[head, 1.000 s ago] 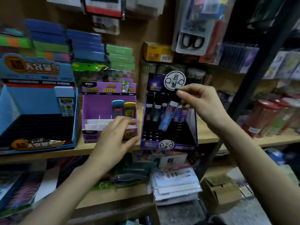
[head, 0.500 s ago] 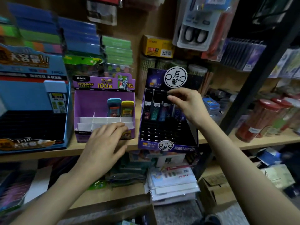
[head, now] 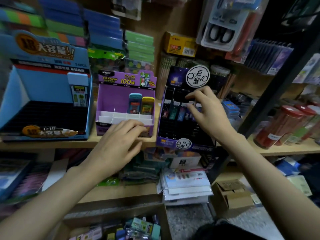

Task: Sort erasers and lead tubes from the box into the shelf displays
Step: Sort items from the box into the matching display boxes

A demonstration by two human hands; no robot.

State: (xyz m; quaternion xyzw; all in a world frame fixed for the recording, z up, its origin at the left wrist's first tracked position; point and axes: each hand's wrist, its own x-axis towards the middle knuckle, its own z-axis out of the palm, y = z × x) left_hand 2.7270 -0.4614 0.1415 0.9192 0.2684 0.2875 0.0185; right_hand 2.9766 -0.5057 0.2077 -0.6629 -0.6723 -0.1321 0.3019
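A person's two bare hands work at a wooden shelf (head: 52, 144) crowded with stationery displays. The left hand (head: 119, 146) lies palm down over the front wall of a purple lead display (head: 112, 96), fingers nearly straight and loosely spread, holding nothing that can be seen. The right hand (head: 206, 115) reaches into a dark lead-tube display (head: 174, 130), wrist raised and fingers curled downward. Its thumb and forefinger pinch the top of a lead tube (head: 191, 102) in the back row of tubes (head: 173, 112).

The two displays stand side by side with only a narrow strip of shelf between them. The dark one sits right at the shelf's front lip, and its lower rows of slots show black in front of the tubes. In the purple display, white dividers (head: 121, 116) mark off open compartments ahead of a teal lead case (head: 134, 103) and a yellow lead case (head: 147, 105), both upright against the back.

A big blue display (head: 43, 87) closes off the left side. A black shelving upright (head: 277, 87) slants past the right forearm, with red-lidded jars (head: 280, 125) beyond it. Below the arms, an open cardboard box (head: 112, 209) holds mixed small packets, too blurred to tell erasers from tubes.
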